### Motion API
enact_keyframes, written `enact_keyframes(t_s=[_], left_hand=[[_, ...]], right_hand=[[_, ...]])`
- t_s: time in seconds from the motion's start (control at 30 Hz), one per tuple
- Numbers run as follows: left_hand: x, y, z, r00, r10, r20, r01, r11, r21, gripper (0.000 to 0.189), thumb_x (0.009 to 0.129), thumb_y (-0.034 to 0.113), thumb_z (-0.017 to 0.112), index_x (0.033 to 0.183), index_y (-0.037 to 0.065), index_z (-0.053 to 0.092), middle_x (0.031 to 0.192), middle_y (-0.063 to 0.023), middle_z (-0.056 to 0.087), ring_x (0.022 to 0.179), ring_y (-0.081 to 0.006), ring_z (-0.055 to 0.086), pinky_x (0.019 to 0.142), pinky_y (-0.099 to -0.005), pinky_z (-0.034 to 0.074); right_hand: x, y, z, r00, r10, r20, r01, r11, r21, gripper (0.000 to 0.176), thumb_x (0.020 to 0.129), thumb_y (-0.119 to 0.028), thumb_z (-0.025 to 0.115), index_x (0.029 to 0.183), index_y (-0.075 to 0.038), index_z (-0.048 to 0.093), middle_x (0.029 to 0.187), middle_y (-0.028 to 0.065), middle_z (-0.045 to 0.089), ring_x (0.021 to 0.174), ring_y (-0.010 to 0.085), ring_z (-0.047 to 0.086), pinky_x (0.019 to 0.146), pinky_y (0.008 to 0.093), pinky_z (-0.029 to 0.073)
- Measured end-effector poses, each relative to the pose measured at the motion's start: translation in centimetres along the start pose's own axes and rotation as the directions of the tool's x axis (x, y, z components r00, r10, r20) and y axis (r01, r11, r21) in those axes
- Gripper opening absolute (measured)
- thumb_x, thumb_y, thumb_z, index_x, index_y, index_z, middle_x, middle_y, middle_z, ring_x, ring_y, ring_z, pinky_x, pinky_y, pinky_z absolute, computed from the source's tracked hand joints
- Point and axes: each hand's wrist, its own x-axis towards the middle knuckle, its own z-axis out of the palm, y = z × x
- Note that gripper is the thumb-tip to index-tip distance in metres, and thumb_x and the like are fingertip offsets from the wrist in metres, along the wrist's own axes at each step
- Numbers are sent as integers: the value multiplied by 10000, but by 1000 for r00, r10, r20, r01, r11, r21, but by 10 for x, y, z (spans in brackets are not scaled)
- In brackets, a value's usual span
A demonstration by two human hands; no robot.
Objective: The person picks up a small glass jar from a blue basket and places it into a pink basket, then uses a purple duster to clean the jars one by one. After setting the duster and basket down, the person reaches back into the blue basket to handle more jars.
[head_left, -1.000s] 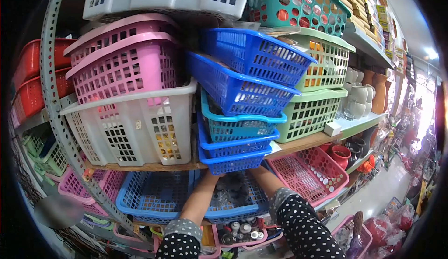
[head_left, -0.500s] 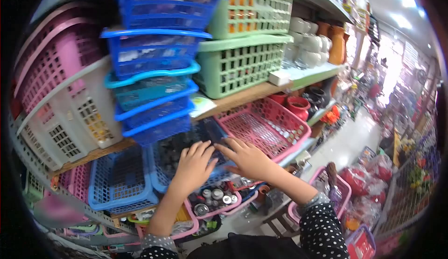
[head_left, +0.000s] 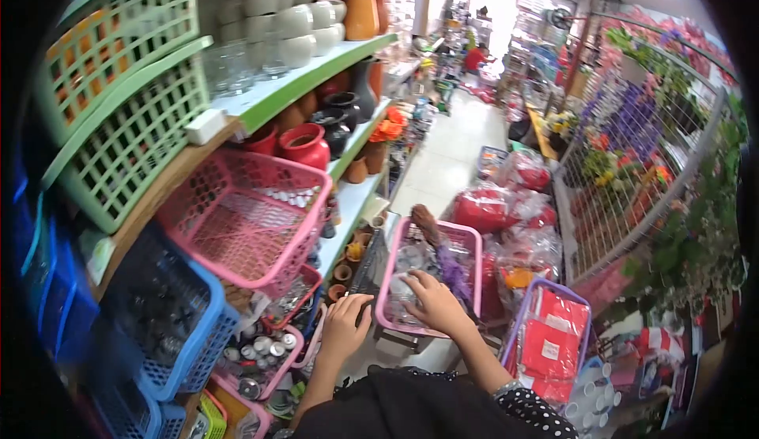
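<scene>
Presently, right hand point(head_left: 435, 304) is being held open over pink aisle-side basket point(head_left: 477, 261); left hand point(head_left: 345, 330), loosely open, is being held nearby.

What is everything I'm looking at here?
Stacked slatted plastic baskets: two, green, upper left
Rounded glossy pots: several, white, upper shelf
Tall vases: several, orange, beside them
Round pots: several, red and black, shelf below
Large mesh basket: one, pink, left of centre
Mesh baskets: several, blue, lower left
Rectangular plastic basket: one, pink, centre
Plastic-wrapped bundles: several, red, aisle
Flat packets: several, red, in purple-rimmed basket
Wire rack: one, grey, right
Flowers: many, mixed, right
Distant person: one, red top, aisle
Smaller clutter: uncountable, mixed
Left hand: one, bare, lower centre
Right hand: one, bare, over centre basket
</scene>
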Motion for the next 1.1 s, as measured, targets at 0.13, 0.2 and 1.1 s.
enact_keyframes(t_s=[0.13, 0.2, 1.1], left_hand=[[11, -9, 54, 992, 46, 117, -42, 998, -42, 204, 813, 138, 558, 997, 54, 587, 981, -89, 605, 957, -265, 553, 821, -374, 409], [18, -9, 74, 985, 51, 163, -43, 998, -49, 208, 810, 144, 556, 995, 55, 586, 973, -91, 604, 963, -267, 551, 819, -372, 411], [145, -146, 282, 698, -283, 657, -90, 876, 473, 954, 547, 502, 753, 1293, 51, 364, 1322, -202, 384, 1195, -344, 404, 1025, -590, 192]], right_hand=[[-34, 88, 38, 923, 346, -168, -352, 936, -2, 483, 781, -261, 625, 1189, -55, 467, 1164, 146, 502, 1033, 311, 526, 796, 431, 448], [-52, 126, 69, 834, 502, -231, -517, 856, -6, 483, 745, -234, 653, 1159, -45, 494, 1132, 181, 514, 996, 354, 535, 816, 414, 459], [-156, 171, 98, 417, 893, -168, -532, 389, 752, 481, 763, -129, 595, 1223, -57, 474, 988, 90, 598, 808, 176, 579, 709, 296, 467]])
